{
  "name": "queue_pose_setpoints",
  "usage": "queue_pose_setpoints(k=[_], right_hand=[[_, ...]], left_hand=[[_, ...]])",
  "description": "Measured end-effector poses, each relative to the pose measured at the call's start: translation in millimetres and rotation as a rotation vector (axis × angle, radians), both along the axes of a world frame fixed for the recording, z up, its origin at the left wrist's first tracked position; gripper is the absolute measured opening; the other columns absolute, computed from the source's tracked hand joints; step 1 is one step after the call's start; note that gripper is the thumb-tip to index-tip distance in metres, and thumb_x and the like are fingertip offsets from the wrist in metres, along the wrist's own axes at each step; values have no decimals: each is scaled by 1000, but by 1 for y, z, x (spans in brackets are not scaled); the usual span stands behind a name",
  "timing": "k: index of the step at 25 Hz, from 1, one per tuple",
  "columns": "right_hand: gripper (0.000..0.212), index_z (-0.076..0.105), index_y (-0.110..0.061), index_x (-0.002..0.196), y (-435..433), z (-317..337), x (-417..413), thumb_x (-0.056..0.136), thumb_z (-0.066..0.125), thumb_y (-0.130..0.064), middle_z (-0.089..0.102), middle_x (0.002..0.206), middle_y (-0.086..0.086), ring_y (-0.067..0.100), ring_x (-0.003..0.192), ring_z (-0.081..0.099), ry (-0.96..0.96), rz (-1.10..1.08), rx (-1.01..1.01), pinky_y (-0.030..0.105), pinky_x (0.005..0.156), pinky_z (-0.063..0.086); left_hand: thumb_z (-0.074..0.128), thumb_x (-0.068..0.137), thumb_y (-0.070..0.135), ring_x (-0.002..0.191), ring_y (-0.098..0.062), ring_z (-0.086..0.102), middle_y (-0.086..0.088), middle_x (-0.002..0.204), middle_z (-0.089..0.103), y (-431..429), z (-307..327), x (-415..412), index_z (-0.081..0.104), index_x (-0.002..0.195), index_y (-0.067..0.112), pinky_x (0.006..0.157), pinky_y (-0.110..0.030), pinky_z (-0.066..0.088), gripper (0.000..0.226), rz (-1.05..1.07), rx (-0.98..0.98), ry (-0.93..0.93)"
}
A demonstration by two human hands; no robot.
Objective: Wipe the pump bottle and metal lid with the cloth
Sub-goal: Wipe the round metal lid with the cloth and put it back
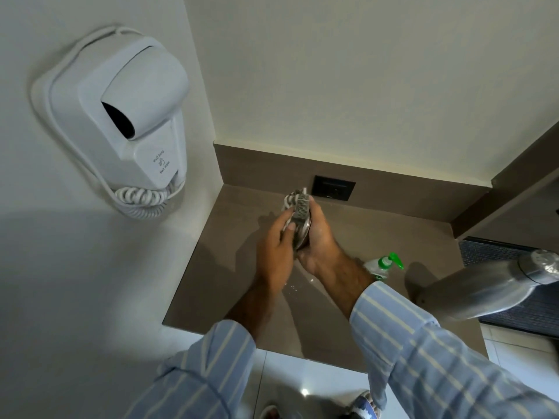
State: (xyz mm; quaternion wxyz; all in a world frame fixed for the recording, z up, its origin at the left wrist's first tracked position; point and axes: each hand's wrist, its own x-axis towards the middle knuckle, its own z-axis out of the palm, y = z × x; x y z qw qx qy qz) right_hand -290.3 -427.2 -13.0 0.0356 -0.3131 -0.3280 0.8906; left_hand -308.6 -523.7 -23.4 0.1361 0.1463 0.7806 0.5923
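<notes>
Both my hands are raised over the brown counter [230, 267]. My right hand [317, 237] grips a round metal lid [303, 232] held on edge. My left hand [273, 252] presses a grey striped cloth [298, 202] against the lid's face, thumb on top; the cloth bunches up above my fingers. The pump bottle [384, 266], clear with a green pump head, lies or leans on the counter just right of my right forearm, which partly hides it.
A white wall-hung hair dryer [130, 116] with a coiled cord is on the left wall. A black socket plate [332, 188] sits on the backsplash behind my hands. A brushed-metal cylinder [484, 285] lies at the right. Water drops spot the counter.
</notes>
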Motion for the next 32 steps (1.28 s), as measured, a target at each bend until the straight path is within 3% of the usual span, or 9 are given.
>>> queue_pose_setpoints(k=[3,5,8,13,18,21,23,27,32], right_hand=[[70,77,-11,66,17,11,-3,96,48,-68,70,64,6,17,54,69,49,-97,-132,25,57,59],[70,77,-5,87,19,9,-1,92,51,-69,75,83,15,26,74,75,65,-244,-228,35,72,63],[70,68,-4,129,9,0,1,95,52,-63,73,121,20,34,114,71,113,-467,-299,46,98,57],[63,72,-10,97,26,5,-1,92,51,-69,77,77,12,27,66,78,118,-475,-287,35,65,65],[65,72,-3,119,18,2,6,101,46,-59,75,112,20,32,108,70,116,-410,-196,44,105,54],[54,84,-20,84,19,1,8,107,42,-46,79,83,0,11,77,77,96,-321,-103,26,77,63],[51,81,-36,87,16,-4,12,112,38,-29,77,75,-17,-4,73,73,84,-297,-99,14,71,59],[46,75,-16,118,9,6,21,104,47,-50,79,100,5,19,94,73,41,-166,-84,34,85,57],[55,73,-6,114,43,6,27,97,55,-56,75,106,15,28,96,70,-45,-194,-85,46,107,50]], left_hand=[[50,103,15,121,14,54,15,133,59,-5,-7,37,55,139,33,96,-5,44,41,-83,91,300],[52,101,6,127,8,51,6,138,61,-8,-22,39,58,139,21,104,-6,37,41,-72,65,412],[50,102,3,116,7,54,1,134,66,3,-16,20,60,138,21,98,-5,43,41,29,-41,252],[49,99,-4,132,8,49,7,144,58,-1,-8,38,61,137,26,107,-11,40,50,-153,85,379],[47,104,1,125,-6,58,-2,143,61,1,-1,-3,58,140,23,103,-30,52,44,-74,-92,212],[49,100,-1,118,16,54,-2,140,63,19,21,-1,61,137,21,100,-6,43,44,-219,24,306],[49,98,-1,125,5,56,-2,140,64,30,27,8,63,136,21,105,-15,43,46,-302,59,442],[44,105,7,122,-19,61,-8,139,63,33,19,-26,58,140,23,100,-29,51,41,-185,-150,290],[51,100,2,104,-29,70,-18,120,74,1,-36,-45,67,130,8,85,-23,49,34,-130,-265,219]])
